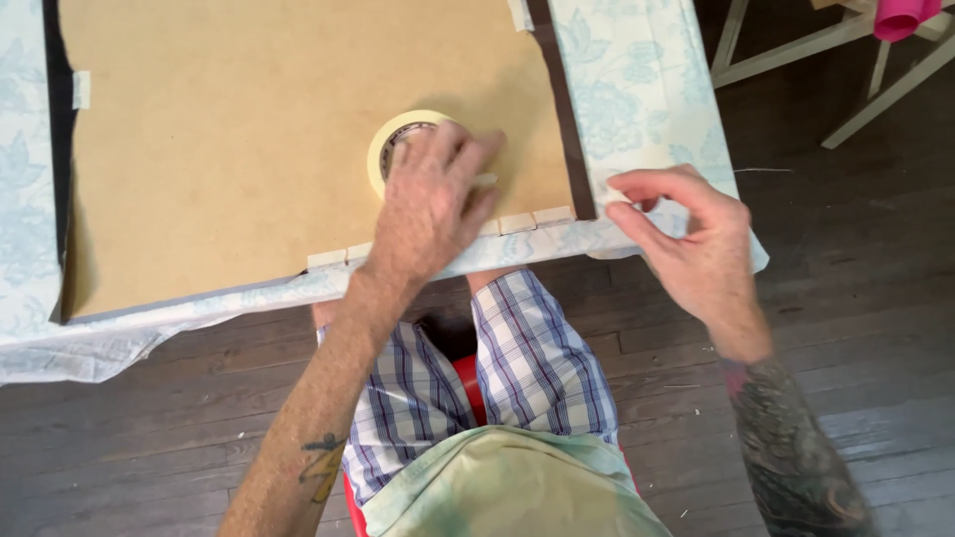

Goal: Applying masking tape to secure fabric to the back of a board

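A tan board (pixel 229 149) lies flat on pale blue flowered fabric (pixel 637 89). My left hand (pixel 430 204) rests on a roll of cream masking tape (pixel 390 139) lying on the board near its front edge. To the right, my right hand (pixel 686 239) pinches the fabric's edge between thumb and fingers, just beyond the board's front right corner. Short strips of tape (pixel 517 223) hold the folded fabric to the board's front edge. A dark strip (pixel 567 109) runs along the board's right edge.
Dark wooden floor (pixel 856 259) lies below and to the right. White frame legs (pixel 796 50) and a pink roll (pixel 900 15) stand at the top right. My lap in plaid shorts (pixel 527 358) on a red seat (pixel 470 383) is under the front edge.
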